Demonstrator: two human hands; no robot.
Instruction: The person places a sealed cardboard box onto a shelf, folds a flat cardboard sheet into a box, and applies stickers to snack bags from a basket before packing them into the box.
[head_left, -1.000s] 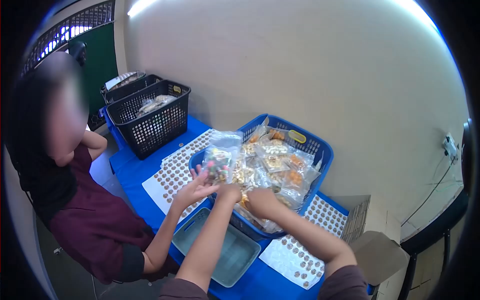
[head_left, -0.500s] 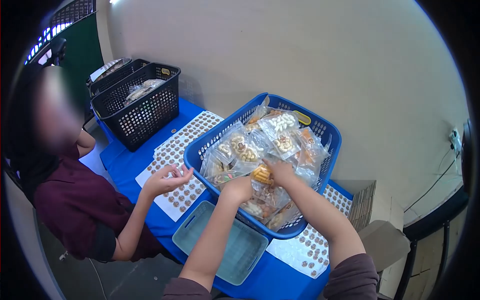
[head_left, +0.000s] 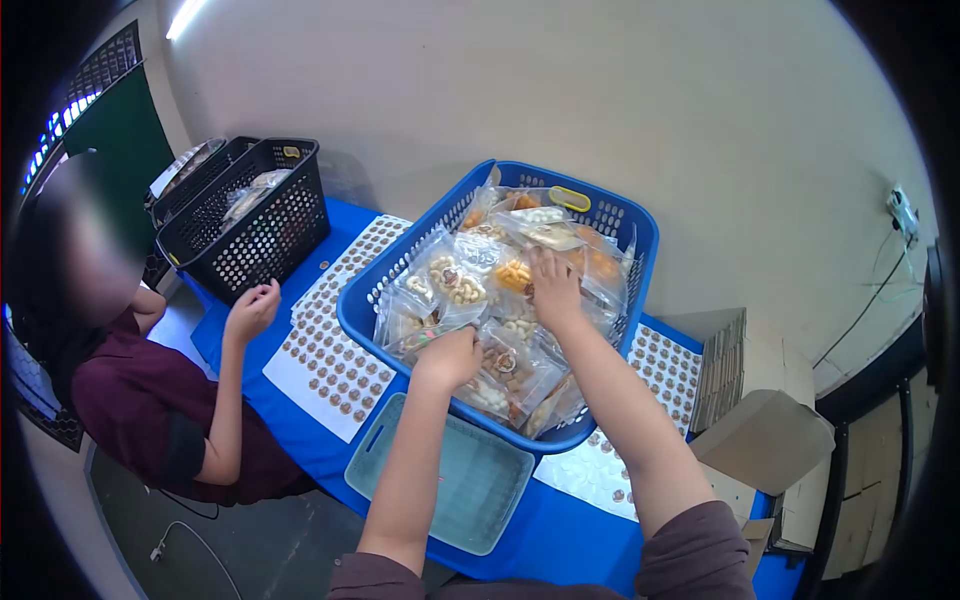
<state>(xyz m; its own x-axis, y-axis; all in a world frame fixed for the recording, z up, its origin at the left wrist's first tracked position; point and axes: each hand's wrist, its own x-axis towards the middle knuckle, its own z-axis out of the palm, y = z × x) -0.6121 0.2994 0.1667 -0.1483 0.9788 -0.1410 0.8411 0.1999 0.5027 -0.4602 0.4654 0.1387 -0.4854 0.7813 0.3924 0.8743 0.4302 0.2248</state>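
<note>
A big blue basket holds several clear plastic snack packets, with white, orange and brown pieces inside. My left hand is closed at the basket's near left, its fingers on the edge of a clear packet; the fingertips are partly hidden. Farther in, my right hand lies over the packets with fingers stretched out and a little apart. It touches a packet of orange snacks near the middle of the pile.
A pale green tray sits before the basket. Sticker sheets lie on the blue cloth. Black baskets stand at the back left, near a co-worker. Cardboard is on the right.
The orange snack packet has shifted back in the pile, my right hand over it. My left hand has moved left, away from my right. The co-worker's hand has drawn back from the blue basket.
</note>
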